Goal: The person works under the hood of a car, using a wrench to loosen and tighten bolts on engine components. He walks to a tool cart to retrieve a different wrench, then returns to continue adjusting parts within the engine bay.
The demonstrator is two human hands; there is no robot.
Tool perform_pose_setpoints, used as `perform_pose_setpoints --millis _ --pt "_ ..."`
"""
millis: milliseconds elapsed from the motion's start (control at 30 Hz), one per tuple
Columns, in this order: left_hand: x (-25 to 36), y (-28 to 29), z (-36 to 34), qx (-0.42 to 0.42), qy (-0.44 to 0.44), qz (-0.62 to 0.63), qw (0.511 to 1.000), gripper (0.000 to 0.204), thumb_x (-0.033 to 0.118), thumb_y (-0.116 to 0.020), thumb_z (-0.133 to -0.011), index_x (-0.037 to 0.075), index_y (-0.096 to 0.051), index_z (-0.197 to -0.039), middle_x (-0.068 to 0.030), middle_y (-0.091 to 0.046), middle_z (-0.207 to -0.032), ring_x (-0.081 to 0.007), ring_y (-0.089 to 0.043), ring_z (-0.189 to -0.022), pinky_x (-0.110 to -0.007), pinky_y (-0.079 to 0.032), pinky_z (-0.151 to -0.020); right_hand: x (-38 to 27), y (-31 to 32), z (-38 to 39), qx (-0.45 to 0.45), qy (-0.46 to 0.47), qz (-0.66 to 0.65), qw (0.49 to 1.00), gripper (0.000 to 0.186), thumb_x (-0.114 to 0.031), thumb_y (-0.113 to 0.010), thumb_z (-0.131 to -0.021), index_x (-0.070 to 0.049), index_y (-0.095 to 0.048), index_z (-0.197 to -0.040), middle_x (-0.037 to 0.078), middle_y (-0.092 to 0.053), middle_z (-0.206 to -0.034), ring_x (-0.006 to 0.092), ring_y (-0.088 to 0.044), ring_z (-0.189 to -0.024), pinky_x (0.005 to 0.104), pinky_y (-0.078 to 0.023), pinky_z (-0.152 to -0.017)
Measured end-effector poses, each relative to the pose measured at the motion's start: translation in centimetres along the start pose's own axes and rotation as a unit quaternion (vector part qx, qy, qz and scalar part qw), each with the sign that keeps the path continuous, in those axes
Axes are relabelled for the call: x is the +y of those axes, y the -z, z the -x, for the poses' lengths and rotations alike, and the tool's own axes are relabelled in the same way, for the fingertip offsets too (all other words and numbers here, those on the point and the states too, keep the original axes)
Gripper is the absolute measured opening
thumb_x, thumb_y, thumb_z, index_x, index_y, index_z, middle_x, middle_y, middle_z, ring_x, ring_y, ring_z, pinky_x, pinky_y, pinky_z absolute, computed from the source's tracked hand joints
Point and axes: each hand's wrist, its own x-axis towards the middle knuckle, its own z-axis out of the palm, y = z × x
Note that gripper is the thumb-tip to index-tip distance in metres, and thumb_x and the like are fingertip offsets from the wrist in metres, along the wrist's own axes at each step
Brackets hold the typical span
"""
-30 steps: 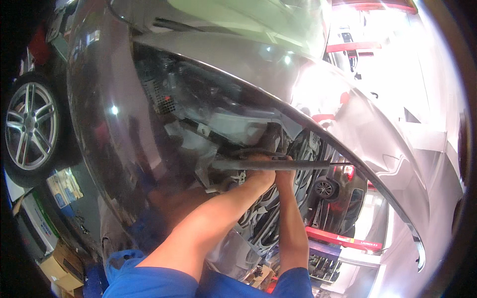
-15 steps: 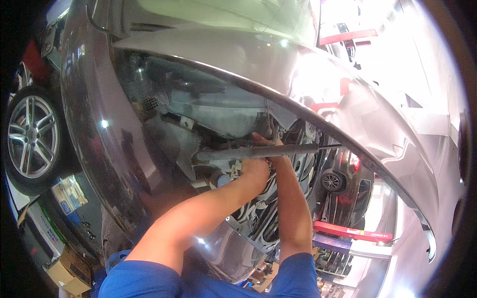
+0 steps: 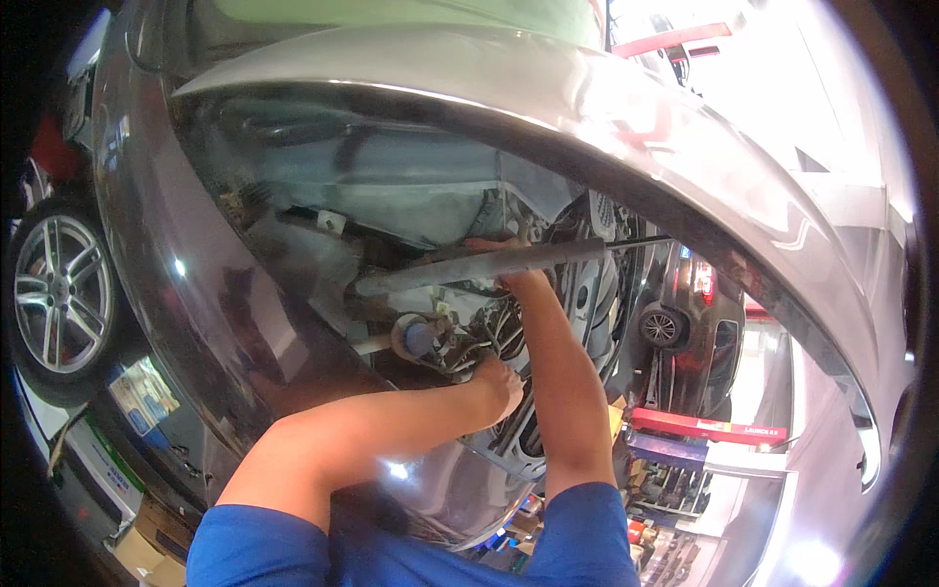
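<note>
Under a raised car hood (image 3: 548, 127) both of my arms reach into the engine bay. My left hand (image 3: 499, 385) is low in the bay, its fingers curled down by a cluster of wires and metal parts (image 3: 469, 338); what they hold, if anything, is hidden. A round blue-grey cap (image 3: 419, 339) lies just left of it. Behind the grey gas strut (image 3: 489, 266) is my right hand (image 3: 499, 244). The strut covers most of that hand, leaving only part of the fingers visible, beside the large smooth grey panel (image 3: 391, 201).
The car's dark fender (image 3: 210, 264) curves along the left. Past it stands a wheel (image 3: 61, 293) with silver spokes, above a cardboard box (image 3: 147, 538). Toward the right are another dark car (image 3: 690, 333), a red beam (image 3: 704, 427) and shelves with parts (image 3: 670, 484).
My left hand has come down and away from the strut, toward me, uncovering the wires and cap. My right hand stays behind the strut. The whole view has shifted slightly.
</note>
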Motion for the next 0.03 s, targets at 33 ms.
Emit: perform_pose_setpoints --millis 33 --pt "-0.29 0.78 0.36 -0.029 -0.011 -0.003 1.000 0.040 0.021 -0.083 -0.085 0.011 -0.080 -0.123 -0.0076 -0.077 -0.131 -0.0272 -0.070 -0.128 -0.052 -0.052 -0.099 -1.18 2.16 0.33 0.001 -0.017 -0.030 0.999 0.078 -0.051 -0.077 -0.092 -0.021 -0.052 -0.160 0.009 -0.064 -0.150 0.0324 -0.057 -0.138 0.0426 -0.042 -0.121"
